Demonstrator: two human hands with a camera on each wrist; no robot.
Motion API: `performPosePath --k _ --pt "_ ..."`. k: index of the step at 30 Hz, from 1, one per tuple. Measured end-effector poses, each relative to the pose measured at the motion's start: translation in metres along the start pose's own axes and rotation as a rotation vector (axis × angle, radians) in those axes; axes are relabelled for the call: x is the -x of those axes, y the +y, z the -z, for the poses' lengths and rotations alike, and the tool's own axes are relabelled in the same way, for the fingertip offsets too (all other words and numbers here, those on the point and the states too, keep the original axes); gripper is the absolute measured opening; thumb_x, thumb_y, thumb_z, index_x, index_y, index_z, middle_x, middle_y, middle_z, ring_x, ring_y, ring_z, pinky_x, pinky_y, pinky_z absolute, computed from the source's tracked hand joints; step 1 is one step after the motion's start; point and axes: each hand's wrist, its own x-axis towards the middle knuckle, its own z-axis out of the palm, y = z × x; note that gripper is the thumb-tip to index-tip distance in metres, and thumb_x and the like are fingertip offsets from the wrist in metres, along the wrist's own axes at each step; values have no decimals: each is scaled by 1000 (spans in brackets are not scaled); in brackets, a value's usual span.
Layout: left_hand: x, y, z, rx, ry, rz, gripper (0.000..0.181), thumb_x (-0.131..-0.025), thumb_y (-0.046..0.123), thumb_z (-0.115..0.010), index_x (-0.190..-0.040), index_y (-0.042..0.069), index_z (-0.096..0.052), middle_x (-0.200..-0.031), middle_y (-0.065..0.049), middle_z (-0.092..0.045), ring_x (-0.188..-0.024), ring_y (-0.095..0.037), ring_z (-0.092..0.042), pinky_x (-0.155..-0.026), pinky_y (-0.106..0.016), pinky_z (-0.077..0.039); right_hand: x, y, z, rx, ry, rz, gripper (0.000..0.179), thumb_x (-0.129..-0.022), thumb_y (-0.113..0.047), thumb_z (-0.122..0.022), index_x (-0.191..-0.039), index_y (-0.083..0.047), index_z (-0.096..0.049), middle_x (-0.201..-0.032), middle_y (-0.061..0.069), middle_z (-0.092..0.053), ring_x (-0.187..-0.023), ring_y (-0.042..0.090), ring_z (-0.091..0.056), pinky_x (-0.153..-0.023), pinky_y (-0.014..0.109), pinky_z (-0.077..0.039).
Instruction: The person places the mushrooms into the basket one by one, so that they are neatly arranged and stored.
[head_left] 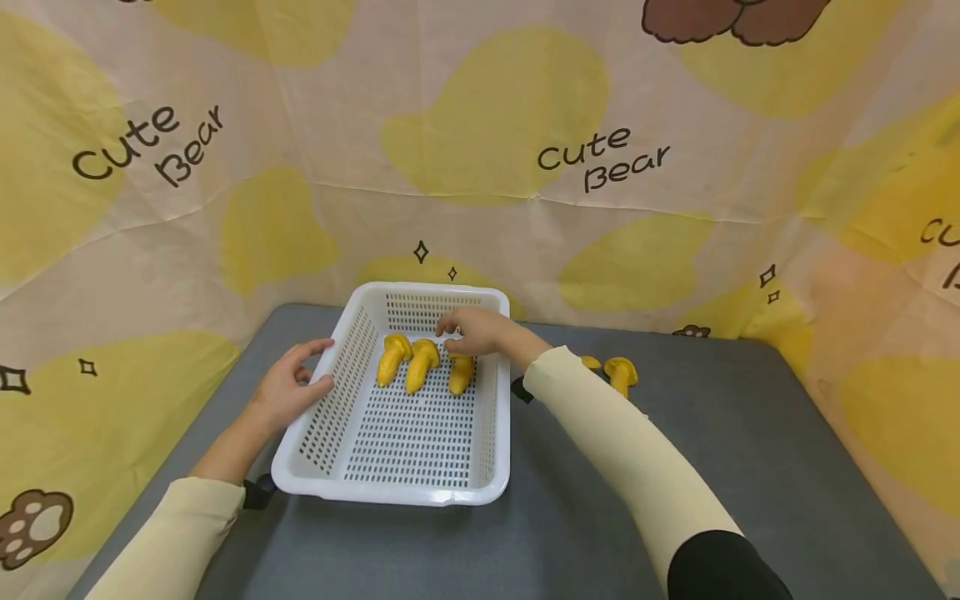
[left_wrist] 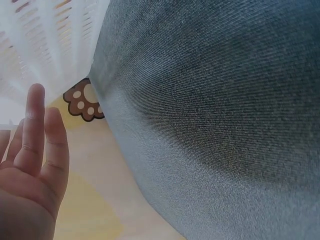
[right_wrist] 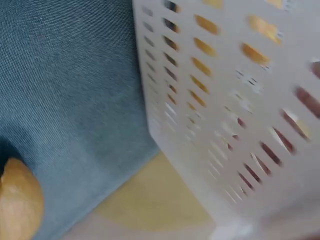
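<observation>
Pointing caps away, yellow mushrooms lie front-to-back.

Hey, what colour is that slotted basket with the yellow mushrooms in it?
The slotted basket is white; the head view shows it best.

Stretches out as a flat, grey, finely ribbed bench. Bears a white slotted basket left of centre and, apart on the right, two yellow mushrooms, partly hidden from the head view.
</observation>
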Motion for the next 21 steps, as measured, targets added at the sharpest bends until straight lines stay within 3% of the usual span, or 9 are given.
performPosePath --k 13,21 --pt "-1 1 0 -7 -10 21 61 -90 17 -58 -147 13 -35 -116 -19 -48 -69 -20 -67 -54 -34 -59 36 3 31 -71 103 93 33 -93 -22 -59 -125 -13 -63 -128 4 -62 -116 24 -58 -101 37 -48" --pt "-1 1 0 -10 -10 10 61 -90 16 -58 -147 11 -35 -117 -20 -46 -68 -19 -67 -54 -33 -59 56 11 41 -107 143 103 34 -92 -21 -61 -124 -12 -63 -128 5 -62 -116 27 -58 -101 42 -48"
